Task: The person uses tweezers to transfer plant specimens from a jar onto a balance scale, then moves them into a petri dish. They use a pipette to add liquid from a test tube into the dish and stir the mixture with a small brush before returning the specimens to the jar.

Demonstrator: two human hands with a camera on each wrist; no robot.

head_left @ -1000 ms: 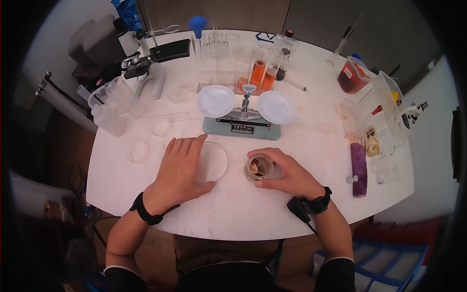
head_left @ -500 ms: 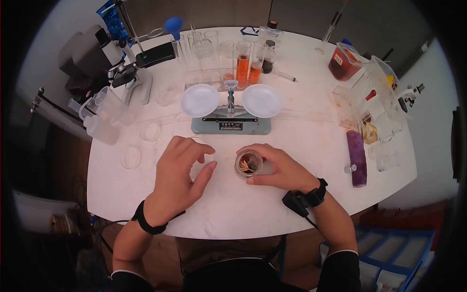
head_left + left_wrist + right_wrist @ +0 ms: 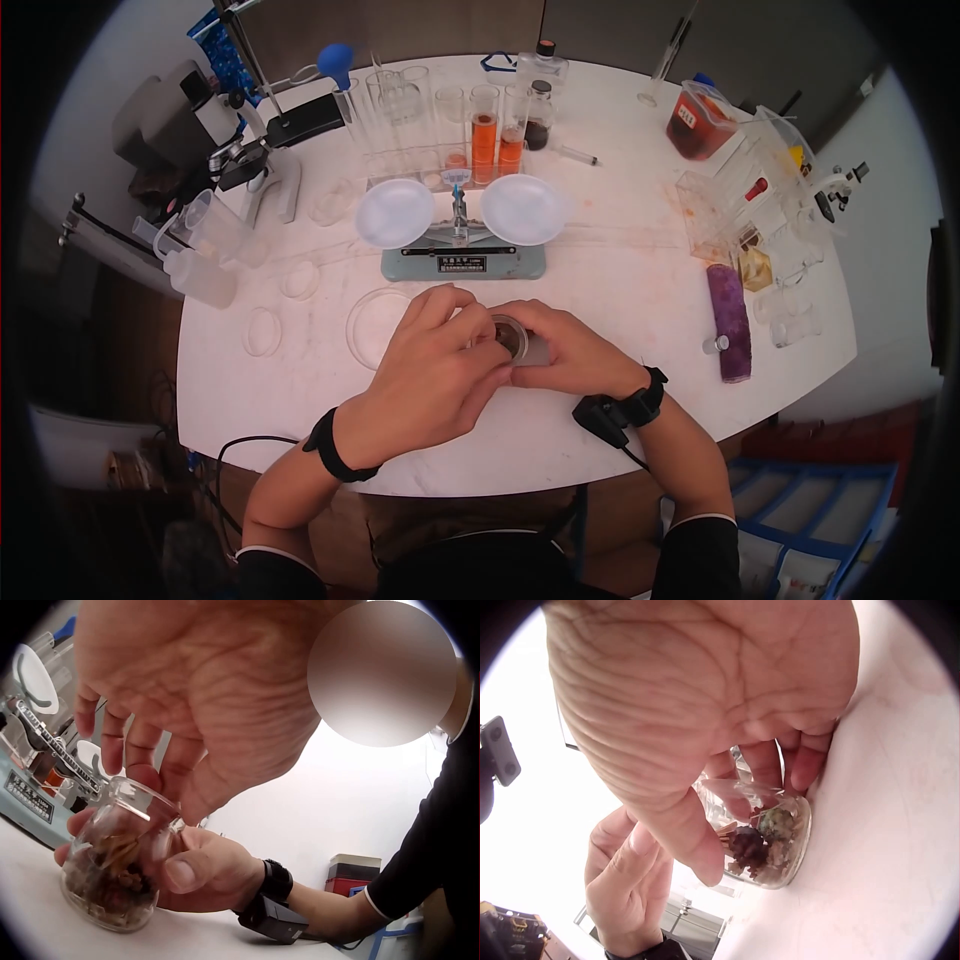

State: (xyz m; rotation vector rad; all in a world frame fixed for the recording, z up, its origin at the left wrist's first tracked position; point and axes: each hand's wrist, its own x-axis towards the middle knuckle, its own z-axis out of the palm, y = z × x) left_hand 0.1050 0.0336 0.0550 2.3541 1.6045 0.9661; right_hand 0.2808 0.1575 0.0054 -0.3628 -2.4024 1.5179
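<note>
A small clear glass jar (image 3: 112,881) stands on the table, tilted-looking in both wrist views. Dark, reddish-brown and greenish clumps (image 3: 769,840) fill its lower part, with thin yellowish pieces above them. My right hand (image 3: 575,350) grips the jar from the right, thumb on the near side and fingers round the far side. Over the mouth, my left hand (image 3: 430,360) points its bent fingers down, thumb tip right at the rim. Whether those fingertips pinch anything I cannot tell. Partly behind the left hand lies a large clear petri dish (image 3: 350,330).
Beyond the hands stands a pan balance (image 3: 463,264) with two white pans. Behind it are glass tubes and cylinders with orange liquid (image 3: 483,143). Small round dishes (image 3: 262,332), plastic bottles (image 3: 200,278) and a microscope (image 3: 283,190) occupy the left; a purple roll (image 3: 730,320) lies right.
My left hand has left the petri dish and moved right, its fingers now over the jar's mouth. My right hand keeps hold of the jar. The head view has shifted slightly.
</note>
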